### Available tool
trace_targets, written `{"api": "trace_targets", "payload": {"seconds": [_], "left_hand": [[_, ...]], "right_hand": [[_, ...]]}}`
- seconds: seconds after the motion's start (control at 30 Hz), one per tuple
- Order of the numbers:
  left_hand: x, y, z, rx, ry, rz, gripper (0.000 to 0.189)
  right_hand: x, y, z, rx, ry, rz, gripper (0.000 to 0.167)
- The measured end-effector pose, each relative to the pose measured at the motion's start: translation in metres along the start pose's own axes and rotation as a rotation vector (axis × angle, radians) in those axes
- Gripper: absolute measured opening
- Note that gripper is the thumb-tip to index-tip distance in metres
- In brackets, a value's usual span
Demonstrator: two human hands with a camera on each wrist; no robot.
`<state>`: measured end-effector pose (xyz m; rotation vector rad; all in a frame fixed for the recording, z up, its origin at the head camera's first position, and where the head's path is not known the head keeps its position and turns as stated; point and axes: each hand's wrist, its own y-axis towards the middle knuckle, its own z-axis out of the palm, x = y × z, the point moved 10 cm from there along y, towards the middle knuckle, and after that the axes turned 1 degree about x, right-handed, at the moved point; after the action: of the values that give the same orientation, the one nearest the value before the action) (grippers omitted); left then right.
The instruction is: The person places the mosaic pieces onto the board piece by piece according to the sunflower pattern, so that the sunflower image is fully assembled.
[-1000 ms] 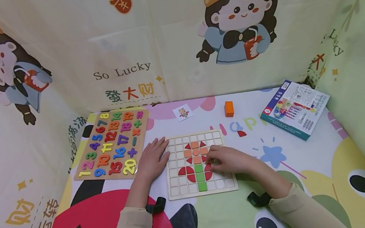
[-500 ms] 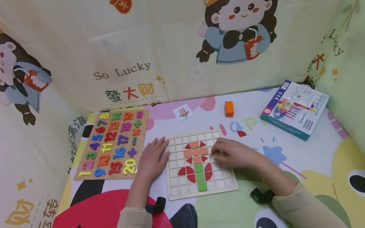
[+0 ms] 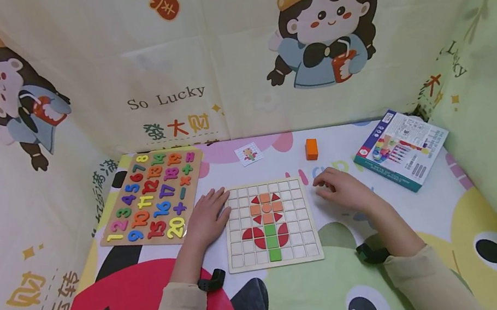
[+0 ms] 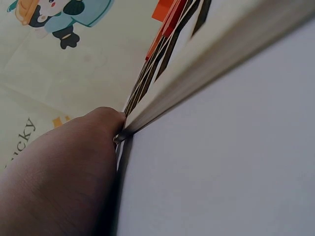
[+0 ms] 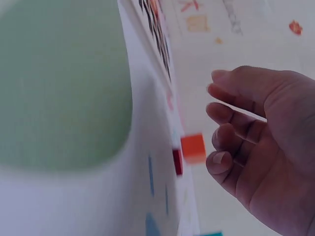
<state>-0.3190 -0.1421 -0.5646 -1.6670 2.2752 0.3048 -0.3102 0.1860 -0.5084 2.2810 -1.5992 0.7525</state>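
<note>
A wooden grid board [image 3: 247, 259] lies mid-table, its cells partly filled with orange, red and green tiles in a flower shape. My left hand [image 3: 210, 217] rests at the board's left edge with fingers stretched out; in the left wrist view the thumb [image 4: 74, 167] touches the board's side. Off the board's right edge hovers my right hand [image 3: 344, 189], fingers loosely bent and holding nothing. A dark red tile [image 5: 177, 162] lies on the table near those fingers in the right wrist view; in the head view the hand covers it.
At the back stand an orange block [image 3: 311, 149] and a small pattern card [image 3: 249, 154]. A board of colourful numbers [image 3: 108, 238] lies at the left. A boxed toy [image 3: 402, 150] lies at the right. Printed fabric walls [image 3: 238, 40] enclose the table.
My right hand has left the tiles on the board and moved right and slightly back, over the spot where the loose red tile was showing. The left hand has stayed in place.
</note>
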Motion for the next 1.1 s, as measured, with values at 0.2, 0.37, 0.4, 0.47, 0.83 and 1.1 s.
{"api": "trace_targets", "payload": {"seconds": [0.2, 0.37, 0.4, 0.47, 0.83, 1.1], "left_hand": [[0.001, 0.000, 0.002, 0.006, 0.004, -0.005, 0.058], [0.000, 0.000, 0.001, 0.001, -0.005, -0.006, 0.058], [0.000, 0.000, 0.001, 0.000, -0.007, -0.006, 0.058], [0.000, 0.000, 0.001, 0.001, -0.008, -0.007, 0.058], [0.001, -0.001, 0.000, 0.005, -0.011, -0.011, 0.058], [-0.001, -0.001, -0.001, 0.002, -0.010, -0.004, 0.057]], "right_hand": [[-0.037, -0.001, -0.007, -0.010, 0.015, 0.127, 0.034], [-0.054, -0.001, -0.005, 0.004, 0.025, 0.153, 0.040], [-0.056, 0.000, -0.004, 0.006, 0.022, 0.152, 0.040], [-0.059, 0.000, -0.003, 0.009, 0.018, 0.152, 0.040], [-0.062, 0.002, 0.002, 0.008, 0.009, 0.141, 0.039], [-0.063, 0.004, 0.002, -0.006, 0.009, 0.153, 0.035]]}}
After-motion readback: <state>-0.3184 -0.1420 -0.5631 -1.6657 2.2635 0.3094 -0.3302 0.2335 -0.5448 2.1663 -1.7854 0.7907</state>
